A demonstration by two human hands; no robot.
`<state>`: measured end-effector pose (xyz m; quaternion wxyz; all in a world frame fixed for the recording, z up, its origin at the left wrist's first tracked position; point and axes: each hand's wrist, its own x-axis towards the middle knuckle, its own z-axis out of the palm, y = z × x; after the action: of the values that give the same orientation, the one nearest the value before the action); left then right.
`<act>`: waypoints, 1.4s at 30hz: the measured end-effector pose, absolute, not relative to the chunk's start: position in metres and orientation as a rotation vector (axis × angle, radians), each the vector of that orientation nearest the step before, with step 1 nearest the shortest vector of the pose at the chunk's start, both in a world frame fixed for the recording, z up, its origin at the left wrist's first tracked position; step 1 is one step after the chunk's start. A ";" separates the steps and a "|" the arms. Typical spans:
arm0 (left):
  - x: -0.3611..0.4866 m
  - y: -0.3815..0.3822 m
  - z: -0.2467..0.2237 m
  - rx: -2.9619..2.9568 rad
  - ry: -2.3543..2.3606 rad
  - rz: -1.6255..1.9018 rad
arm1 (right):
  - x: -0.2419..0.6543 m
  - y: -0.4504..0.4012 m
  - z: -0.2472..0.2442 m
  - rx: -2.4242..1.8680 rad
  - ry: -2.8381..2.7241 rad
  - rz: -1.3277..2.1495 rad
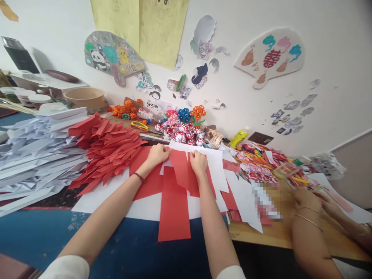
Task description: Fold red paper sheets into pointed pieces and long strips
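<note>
Both my hands are at the far edge of a red paper piece [181,170] that hangs down between them. My left hand [158,154] pinches its upper left corner, fingers closed. At the upper right, my right hand [198,161] is closed in a pinch on the paper. Below lies a red strip [174,209], upright in view, its near end over the blue table edge. Other red sheets [149,184] and white sheets [215,162] are spread under and around my hands.
Folded red strips [107,145] and folded white strips [43,147] are heaped at the left. Paper flowers [186,131] stand by the wall. At the right, another person's hands [308,201] are over the wooden table [261,236], near a colourful pile [270,157].
</note>
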<state>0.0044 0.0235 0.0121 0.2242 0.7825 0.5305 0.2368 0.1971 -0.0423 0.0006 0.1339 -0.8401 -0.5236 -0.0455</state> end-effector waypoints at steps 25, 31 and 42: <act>-0.012 0.014 0.016 1.961 1.108 0.398 | 0.204 -0.047 0.005 -2.396 -1.482 -0.087; -0.001 0.020 0.015 2.172 1.274 0.714 | 0.204 -0.055 0.012 -2.416 -1.432 -0.286; 0.001 0.015 0.014 2.212 1.364 0.445 | 0.205 -0.046 -0.004 -2.419 -1.506 -0.194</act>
<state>0.0011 0.0146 0.0137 0.2498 0.8124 0.5008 0.1635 0.2048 -0.0455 -0.0043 0.1423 -0.8384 -0.5219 -0.0672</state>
